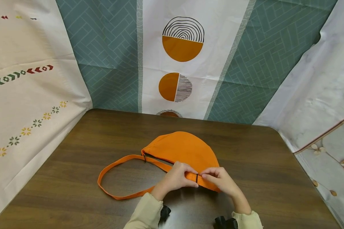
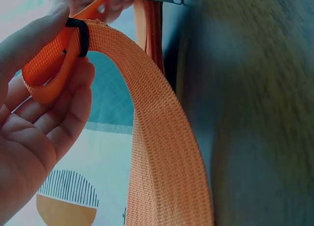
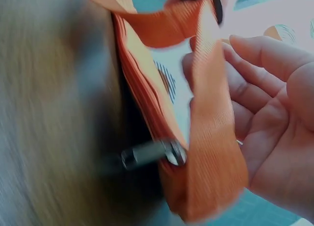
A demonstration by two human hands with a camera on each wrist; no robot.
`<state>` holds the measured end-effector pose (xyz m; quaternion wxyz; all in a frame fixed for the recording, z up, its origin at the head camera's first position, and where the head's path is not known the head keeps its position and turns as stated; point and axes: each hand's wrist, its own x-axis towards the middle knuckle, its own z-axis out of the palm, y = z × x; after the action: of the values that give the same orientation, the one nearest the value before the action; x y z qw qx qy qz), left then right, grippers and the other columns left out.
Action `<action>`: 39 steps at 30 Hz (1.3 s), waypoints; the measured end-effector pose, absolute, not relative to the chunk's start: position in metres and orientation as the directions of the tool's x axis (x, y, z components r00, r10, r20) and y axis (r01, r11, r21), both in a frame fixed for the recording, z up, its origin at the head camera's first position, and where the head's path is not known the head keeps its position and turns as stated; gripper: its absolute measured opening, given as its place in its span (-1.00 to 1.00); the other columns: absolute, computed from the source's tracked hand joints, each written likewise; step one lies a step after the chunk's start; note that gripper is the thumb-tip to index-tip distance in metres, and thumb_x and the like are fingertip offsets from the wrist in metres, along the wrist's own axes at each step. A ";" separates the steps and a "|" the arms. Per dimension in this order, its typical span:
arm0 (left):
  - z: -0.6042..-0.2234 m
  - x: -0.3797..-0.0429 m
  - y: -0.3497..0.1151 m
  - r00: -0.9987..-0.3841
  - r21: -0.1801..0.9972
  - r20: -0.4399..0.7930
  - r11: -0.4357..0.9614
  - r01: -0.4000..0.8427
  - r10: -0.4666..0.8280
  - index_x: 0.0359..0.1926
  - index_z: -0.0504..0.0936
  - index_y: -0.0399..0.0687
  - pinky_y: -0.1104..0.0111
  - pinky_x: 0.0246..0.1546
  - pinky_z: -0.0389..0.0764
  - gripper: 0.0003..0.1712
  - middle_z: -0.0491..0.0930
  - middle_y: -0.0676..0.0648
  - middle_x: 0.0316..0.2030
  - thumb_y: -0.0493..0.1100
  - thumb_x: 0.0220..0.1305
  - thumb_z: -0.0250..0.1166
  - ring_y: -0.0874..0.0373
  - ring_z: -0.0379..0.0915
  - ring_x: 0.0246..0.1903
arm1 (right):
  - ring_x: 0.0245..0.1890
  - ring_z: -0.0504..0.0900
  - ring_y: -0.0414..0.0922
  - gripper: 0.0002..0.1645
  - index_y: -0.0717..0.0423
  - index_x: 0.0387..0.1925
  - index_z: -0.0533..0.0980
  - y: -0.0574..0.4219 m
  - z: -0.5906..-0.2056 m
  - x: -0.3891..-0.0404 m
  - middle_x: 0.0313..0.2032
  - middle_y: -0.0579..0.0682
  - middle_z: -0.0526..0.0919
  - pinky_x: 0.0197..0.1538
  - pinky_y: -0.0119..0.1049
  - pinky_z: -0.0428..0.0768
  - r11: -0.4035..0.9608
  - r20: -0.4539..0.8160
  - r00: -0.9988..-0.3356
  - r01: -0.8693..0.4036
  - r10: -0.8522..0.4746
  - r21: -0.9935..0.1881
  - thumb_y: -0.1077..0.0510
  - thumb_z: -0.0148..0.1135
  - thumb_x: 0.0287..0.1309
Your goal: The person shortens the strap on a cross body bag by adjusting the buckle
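An orange half-moon shoulder bag (image 1: 183, 146) lies on the table, its long webbing strap (image 1: 114, 163) looped out to the left. At the bag's near edge, my left hand (image 1: 177, 176) grips the strap beside a black slider buckle (image 1: 197, 178). Its thumb and fingers hold a small fold of webbing next to the slider (image 2: 81, 37) in the left wrist view. My right hand (image 1: 222, 181) pinches the strap just right of the buckle. In the right wrist view its fingers reach behind the webbing (image 3: 211, 103), and a metal zipper pull (image 3: 152, 153) hangs from the bag's end.
The brown wooden table (image 1: 74, 178) runs back to a green and white patterned cloth (image 1: 111, 63). White printed cloths (image 1: 25, 105) hang on both sides. Dark wrist devices (image 1: 225, 222) sit by both cuffs.
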<state>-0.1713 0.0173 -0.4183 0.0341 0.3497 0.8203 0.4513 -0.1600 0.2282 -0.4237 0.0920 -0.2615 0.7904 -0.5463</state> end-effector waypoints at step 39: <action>-0.422 -0.170 0.014 -0.790 0.853 0.231 0.272 0.445 0.568 -0.27 0.64 -0.16 0.48 -0.47 0.43 -0.66 0.59 0.03 -0.36 -0.22 -0.17 0.47 0.28 0.36 -0.46 | -0.65 0.34 -0.18 -0.87 0.34 -0.38 0.52 0.233 -0.431 -0.158 -0.57 0.18 0.49 -0.59 -0.41 0.37 0.155 0.272 -0.791 -0.415 -0.549 -0.896 0.47 0.03 0.11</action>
<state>-0.1699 0.0139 -0.4220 0.0600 0.3187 0.7951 0.5125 -0.1577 0.2329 -0.4313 0.0588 -0.3181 0.7575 -0.5670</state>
